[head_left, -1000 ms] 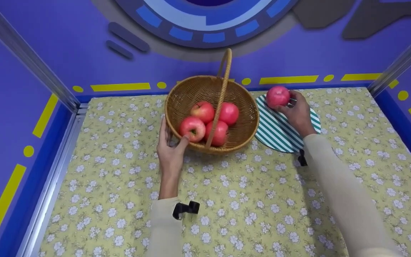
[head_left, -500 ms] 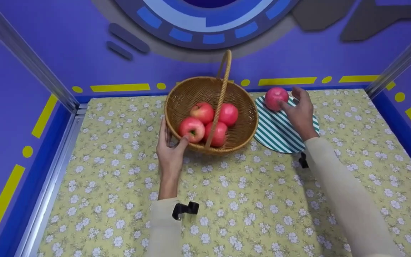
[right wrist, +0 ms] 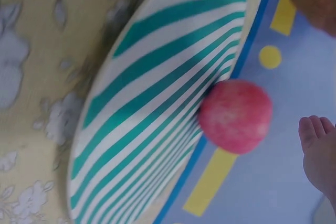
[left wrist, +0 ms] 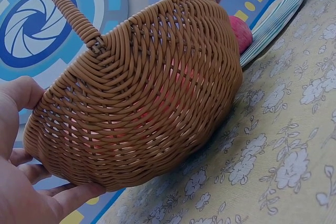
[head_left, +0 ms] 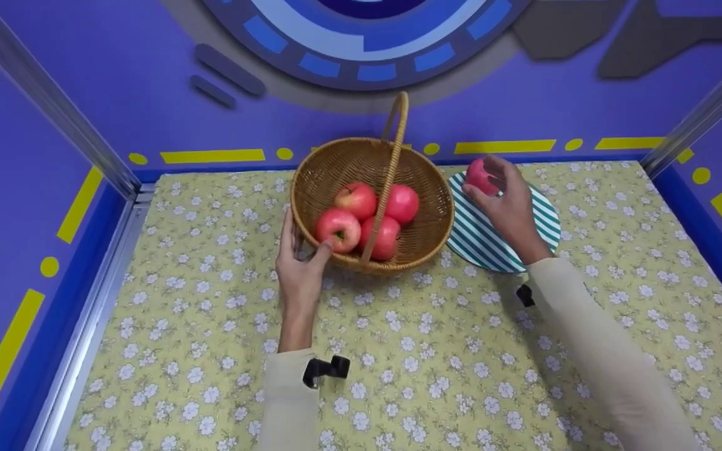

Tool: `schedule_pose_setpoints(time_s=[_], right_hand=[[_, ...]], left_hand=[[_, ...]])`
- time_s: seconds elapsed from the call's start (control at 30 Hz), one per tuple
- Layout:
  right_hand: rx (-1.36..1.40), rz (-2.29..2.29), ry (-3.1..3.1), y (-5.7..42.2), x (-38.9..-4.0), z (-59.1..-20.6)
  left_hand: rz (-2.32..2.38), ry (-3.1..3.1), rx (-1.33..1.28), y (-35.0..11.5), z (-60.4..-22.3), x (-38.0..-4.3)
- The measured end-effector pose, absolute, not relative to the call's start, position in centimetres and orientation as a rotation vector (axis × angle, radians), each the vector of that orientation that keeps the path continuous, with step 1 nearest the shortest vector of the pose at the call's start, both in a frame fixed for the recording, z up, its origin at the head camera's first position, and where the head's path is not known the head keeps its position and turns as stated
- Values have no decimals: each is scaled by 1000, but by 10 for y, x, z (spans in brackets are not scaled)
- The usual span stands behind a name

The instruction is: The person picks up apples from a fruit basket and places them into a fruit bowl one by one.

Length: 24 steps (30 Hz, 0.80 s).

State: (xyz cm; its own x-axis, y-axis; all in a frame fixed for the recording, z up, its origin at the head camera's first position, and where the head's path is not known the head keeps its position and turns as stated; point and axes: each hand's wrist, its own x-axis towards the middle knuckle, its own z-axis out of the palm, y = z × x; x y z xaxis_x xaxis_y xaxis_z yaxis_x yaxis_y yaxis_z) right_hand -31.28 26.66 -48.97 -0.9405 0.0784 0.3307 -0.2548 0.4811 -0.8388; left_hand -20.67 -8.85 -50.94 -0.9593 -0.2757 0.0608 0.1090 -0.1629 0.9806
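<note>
My left hand (head_left: 300, 269) holds the brown wicker basket (head_left: 342, 164) at its near left side, thumb over the rim and fingers against the outer weave (left wrist: 157, 103). Several red apples (head_left: 338, 229) lie inside the basket, under its arched handle (head_left: 392, 164). To the right, a single red apple (head_left: 480, 177) sits on the far part of a flat round disc with green and white stripes (head_left: 492, 241). My right hand (head_left: 510, 207) hovers just beside and over this apple, partly covering it in the head view. In the right wrist view, a gap separates the fingers from the apple (right wrist: 236, 116).
A yellow flowered cloth (head_left: 417, 351) covers the table. Blue-purple panels (head_left: 148, 119) stand behind and at both sides, with metal frame posts (head_left: 54, 103) at the corners. The basket's right edge is close to the striped disc.
My right hand has let go of the single apple, drawn its fingers back, then shifted left over it. The apple stays on the disc. My left hand keeps its hold on the basket.
</note>
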Motion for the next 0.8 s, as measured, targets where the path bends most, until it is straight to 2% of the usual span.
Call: schedule_pose_setpoints(time_s=[0.4,0.8], right_hand=[[413,1467,-2319,229,-292,-481],[636,1297,-2371,200,-280,-479]], left_hand=[[-2217,-1853,197,-90,-511,-207],[-2208,-1864,202,-89,-510,-206]])
